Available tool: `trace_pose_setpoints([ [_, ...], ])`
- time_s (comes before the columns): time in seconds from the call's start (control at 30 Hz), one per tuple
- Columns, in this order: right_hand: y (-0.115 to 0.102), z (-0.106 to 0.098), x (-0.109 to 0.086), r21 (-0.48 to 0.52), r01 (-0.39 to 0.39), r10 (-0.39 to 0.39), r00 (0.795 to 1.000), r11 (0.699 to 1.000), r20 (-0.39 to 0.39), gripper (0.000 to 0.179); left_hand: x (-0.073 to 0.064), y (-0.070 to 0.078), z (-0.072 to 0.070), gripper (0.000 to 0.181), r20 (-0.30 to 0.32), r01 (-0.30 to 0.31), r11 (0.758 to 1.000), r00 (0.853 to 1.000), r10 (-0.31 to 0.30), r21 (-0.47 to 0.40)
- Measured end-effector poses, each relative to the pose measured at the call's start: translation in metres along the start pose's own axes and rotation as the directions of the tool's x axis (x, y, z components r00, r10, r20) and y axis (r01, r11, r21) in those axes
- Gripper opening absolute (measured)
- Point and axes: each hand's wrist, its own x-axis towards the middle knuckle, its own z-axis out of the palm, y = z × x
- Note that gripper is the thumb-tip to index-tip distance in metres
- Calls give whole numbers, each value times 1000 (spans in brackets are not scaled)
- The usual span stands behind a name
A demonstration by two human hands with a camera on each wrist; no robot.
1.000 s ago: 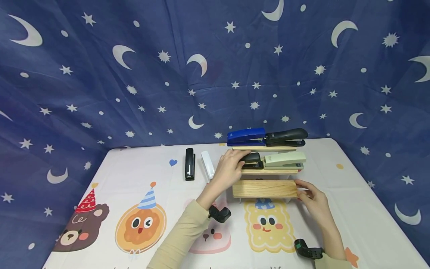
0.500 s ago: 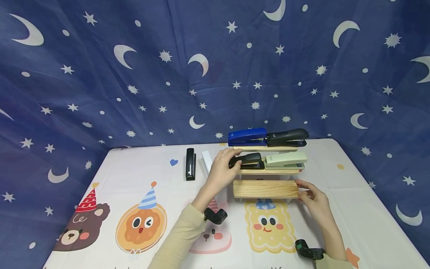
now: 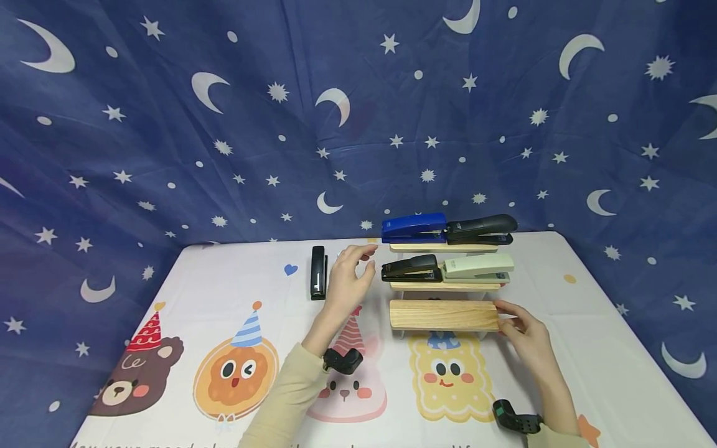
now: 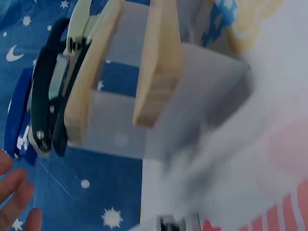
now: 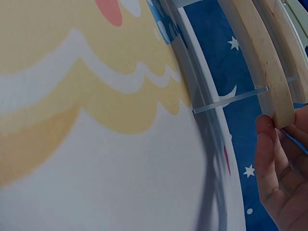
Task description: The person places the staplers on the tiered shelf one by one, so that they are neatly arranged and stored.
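My left hand (image 3: 344, 287) is in the air left of a tiered wooden rack, thumb and fingers apart, holding nothing. It hides most of the white stapler on the table. Nearest it on the rack's middle tier is a black stapler (image 3: 411, 267), which also shows in the left wrist view (image 4: 47, 91). Beside that stapler sits a pale green stapler (image 3: 476, 266). With thumb and fingers, my right hand (image 3: 529, 339) pinches the right end of the front wooden shelf (image 3: 442, 315); the right wrist view shows this grip on the shelf end (image 5: 284, 108).
The top tier carries a blue stapler (image 3: 413, 228) and another black stapler (image 3: 482, 229). Left of my left hand, a black stapler (image 3: 318, 272) lies on the patterned tablecloth (image 3: 235, 274). A blue star-print curtain (image 3: 269, 124) hangs behind the table.
My left hand has let go of the black stapler on the middle tier and moved left, uncovering it. The right hand keeps its place on the shelf end.
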Motion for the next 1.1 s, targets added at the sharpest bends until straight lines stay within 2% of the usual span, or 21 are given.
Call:
trace_pose_setpoints([
  [0.23, 1, 0, 0, 8, -6, 6, 1000, 1000, 4, 39, -3, -20, -11, 33, -82, -4, 999, 997, 8, 44],
  [0.4, 2, 0, 1, 10, -2, 2, 1000, 1000, 0, 39, -3, -35, -20, 34, -98, 63, 997, 993, -59, 43],
  [0.57, 3, 0, 1, 13, 2, -2, 1000, 1000, 1, 39, -3, -50, -28, 34, -115, 119, 990, 987, -109, 81],
  [0.93, 2, 0, 0, 16, 5, -5, 1000, 1000, 0, 39, -2, -80, -37, 41, -78, 233, 962, 971, -224, 144],
  [1.1, 2, 1, 0, 15, 7, -7, 1000, 1000, 0, 39, -4, -88, -36, 49, -59, 298, 941, 955, -292, 162],
])
